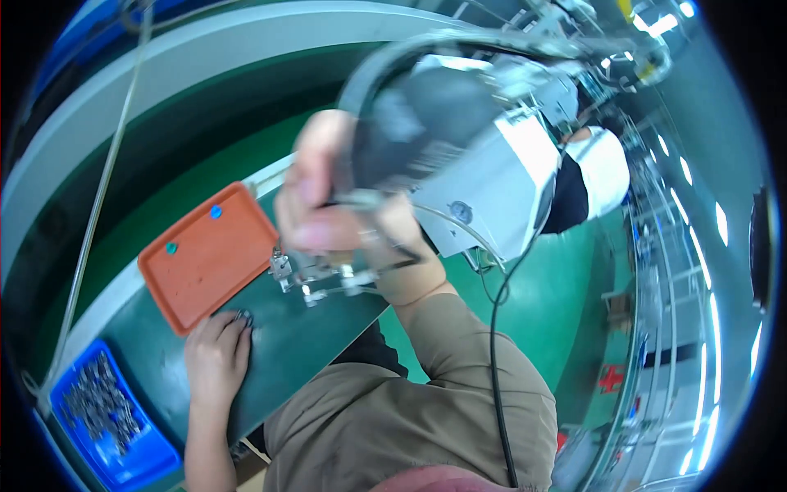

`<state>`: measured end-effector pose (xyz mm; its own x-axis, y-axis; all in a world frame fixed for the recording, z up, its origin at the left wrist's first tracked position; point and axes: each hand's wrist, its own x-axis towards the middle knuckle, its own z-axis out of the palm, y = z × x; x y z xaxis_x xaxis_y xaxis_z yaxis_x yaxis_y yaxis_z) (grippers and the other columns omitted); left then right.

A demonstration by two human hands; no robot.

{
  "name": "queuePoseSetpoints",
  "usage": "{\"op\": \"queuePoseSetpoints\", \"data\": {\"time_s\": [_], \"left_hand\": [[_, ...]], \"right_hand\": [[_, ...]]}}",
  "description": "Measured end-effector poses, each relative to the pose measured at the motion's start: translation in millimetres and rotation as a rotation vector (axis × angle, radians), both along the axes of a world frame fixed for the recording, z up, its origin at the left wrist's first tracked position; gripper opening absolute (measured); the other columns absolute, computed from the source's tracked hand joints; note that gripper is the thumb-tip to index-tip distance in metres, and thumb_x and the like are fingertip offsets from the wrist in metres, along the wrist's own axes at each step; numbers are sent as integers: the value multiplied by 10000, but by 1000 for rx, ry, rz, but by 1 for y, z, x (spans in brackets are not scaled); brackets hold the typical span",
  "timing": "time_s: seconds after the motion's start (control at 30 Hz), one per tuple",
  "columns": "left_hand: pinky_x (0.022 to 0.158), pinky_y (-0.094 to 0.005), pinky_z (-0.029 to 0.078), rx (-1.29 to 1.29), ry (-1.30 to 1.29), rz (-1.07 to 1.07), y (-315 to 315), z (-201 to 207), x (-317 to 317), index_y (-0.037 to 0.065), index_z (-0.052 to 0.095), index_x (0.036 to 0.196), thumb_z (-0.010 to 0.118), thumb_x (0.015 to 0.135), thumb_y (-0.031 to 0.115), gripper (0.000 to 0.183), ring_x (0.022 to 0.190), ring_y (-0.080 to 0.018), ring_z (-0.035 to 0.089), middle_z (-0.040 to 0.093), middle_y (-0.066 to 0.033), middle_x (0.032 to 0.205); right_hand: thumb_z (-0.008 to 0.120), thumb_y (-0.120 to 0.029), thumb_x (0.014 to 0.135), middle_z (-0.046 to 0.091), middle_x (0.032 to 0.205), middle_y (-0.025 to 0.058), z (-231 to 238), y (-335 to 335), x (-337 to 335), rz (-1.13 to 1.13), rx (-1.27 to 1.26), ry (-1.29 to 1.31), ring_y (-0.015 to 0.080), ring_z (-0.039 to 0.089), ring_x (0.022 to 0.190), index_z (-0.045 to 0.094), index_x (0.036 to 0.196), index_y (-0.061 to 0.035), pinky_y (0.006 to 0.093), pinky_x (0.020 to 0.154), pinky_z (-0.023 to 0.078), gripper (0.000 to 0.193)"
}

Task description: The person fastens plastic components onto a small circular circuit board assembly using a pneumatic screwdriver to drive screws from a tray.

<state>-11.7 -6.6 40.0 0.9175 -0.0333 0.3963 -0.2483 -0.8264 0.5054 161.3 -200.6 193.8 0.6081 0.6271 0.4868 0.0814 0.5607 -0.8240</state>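
Observation:
My left hand (215,357) rests on the green tabletop (283,348), with thumb and fingertips closed on a small dark metal part (244,317). Raised close to the camera, my right hand (328,197) is blurred. Its fingers are curled, and a thin dark bent rod (398,246) shows by the wrist; what the fingers hold I cannot make out. Beneath the right hand stands a small metal fixture (281,269) at the table edge. An orange tray (197,275) lies beyond my left hand, holding a blue piece (216,212) and a green piece (171,248).
A blue bin (156,455) with many small metal parts stands at the left. A large dark rounded object (434,123), blurred, and a grey-white machine housing (492,193) rise beyond my right hand. A black cable (496,369) hangs at the right. Another person (602,172) is farther back.

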Motion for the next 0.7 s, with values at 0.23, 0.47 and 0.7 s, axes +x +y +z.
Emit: {"op": "queuePoseSetpoints", "data": {"time_s": [0.23,0.47,0.7], "left_hand": [[910,-437,523,146,-6,379,67,41,-71,-12,724,991,722,871,26,126,1001,-364,676,719,-182,1069],[886,-494,575,212,334,845,155,18,-142,69,741,1189,738,935,489,491,993,-338,716,730,-179,1146],[924,-538,478,331,41,834,218,-53,-191,60,728,961,715,916,211,158,1027,-376,649,671,-235,1015]], "right_hand": [[826,-25,784,683,856,24,-16,10,7,70,-65,-85,95,651,775,659,965,-44,274,712,529,247],[846,-57,788,670,835,28,-25,28,12,77,-1,-201,106,623,739,652,967,-35,286,675,496,265],[851,-63,789,681,856,28,-25,28,17,113,-6,-173,105,632,761,662,999,-37,285,707,507,284]]}}
